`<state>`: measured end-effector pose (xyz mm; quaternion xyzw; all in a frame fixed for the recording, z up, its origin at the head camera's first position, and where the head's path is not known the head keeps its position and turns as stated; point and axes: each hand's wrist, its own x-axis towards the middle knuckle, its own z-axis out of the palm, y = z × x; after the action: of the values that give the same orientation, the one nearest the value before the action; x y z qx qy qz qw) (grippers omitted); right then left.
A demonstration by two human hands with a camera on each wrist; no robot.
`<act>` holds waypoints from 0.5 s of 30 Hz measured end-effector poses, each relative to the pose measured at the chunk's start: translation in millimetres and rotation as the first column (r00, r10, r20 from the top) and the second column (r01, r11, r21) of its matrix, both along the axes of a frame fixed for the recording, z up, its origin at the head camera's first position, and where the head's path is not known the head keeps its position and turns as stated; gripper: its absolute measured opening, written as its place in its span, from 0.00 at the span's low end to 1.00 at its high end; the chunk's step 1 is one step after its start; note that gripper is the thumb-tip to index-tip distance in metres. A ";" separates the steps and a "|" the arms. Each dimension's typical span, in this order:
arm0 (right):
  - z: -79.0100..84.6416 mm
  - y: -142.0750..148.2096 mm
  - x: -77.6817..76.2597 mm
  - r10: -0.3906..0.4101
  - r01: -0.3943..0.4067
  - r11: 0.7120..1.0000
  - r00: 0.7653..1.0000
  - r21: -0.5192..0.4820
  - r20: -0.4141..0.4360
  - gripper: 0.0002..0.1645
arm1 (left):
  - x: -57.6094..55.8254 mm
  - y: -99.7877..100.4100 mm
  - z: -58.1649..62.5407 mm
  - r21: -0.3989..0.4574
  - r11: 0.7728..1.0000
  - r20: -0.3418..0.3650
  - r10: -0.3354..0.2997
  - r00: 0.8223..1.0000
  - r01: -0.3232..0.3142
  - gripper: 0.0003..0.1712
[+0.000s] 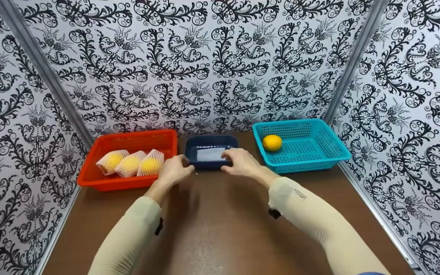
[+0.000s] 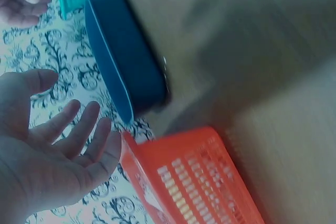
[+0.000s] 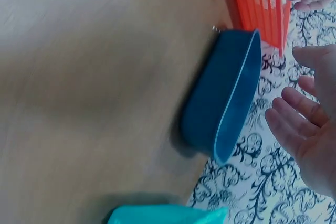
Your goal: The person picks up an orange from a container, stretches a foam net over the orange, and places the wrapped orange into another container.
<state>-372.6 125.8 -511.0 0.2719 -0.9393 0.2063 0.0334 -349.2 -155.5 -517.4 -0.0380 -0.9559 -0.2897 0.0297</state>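
A small dark blue box (image 1: 207, 165) stands at the back of the table, with a pale patterned patch showing inside it. My left hand (image 1: 175, 169) is by its left front corner, near the orange-red basket (image 1: 128, 186). At the box's right front corner is my right hand (image 1: 241, 162). In the left wrist view the left hand (image 2: 58, 150) has loose, spread fingers with nothing in them, apart from the box (image 2: 126, 51). The right wrist view likewise shows the right hand (image 3: 312, 124) relaxed and holding nothing, with a gap to the box (image 3: 218, 90).
Several yellow fruits in white foam nets (image 1: 130, 164) lie in the orange-red basket at left. A turquoise basket (image 1: 304, 166) at right holds one bare orange-yellow fruit (image 1: 272, 143). Patterned walls (image 1: 204, 76) with metal posts enclose the brown table (image 1: 220, 229).
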 end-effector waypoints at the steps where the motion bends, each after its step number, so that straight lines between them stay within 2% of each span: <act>1: 0.6 6.0 -1.8 -0.014 0.014 1.000 1.000 -0.002 -0.004 0.25 | 0.2 5.6 0.4 -0.004 1.000 -0.002 -0.008 1.000 0.008 0.22; 7: 4.8 48.0 -15.5 -0.146 0.146 0.989 0.989 -0.037 -0.023 0.27 | 4.7 37.0 -3.3 -0.010 0.999 -0.003 -0.050 0.999 0.050 0.23; 11: 5.5 77.7 -25.5 -0.260 0.260 0.964 0.966 -0.060 0.007 0.29 | 7.6 57.4 -11.6 -0.030 0.996 -0.028 -0.089 0.996 0.089 0.21; 15: 3.2 106.7 -33.8 -0.336 0.336 0.940 0.942 -0.054 0.002 0.29 | 9.5 82.7 -19.9 -0.075 0.984 -0.089 -0.169 0.982 0.163 0.23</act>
<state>-406.4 232.5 -507.9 0.1076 -0.9659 0.2218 0.0790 -339.7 -72.8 -537.3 -0.1323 -0.9562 -0.2564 0.0496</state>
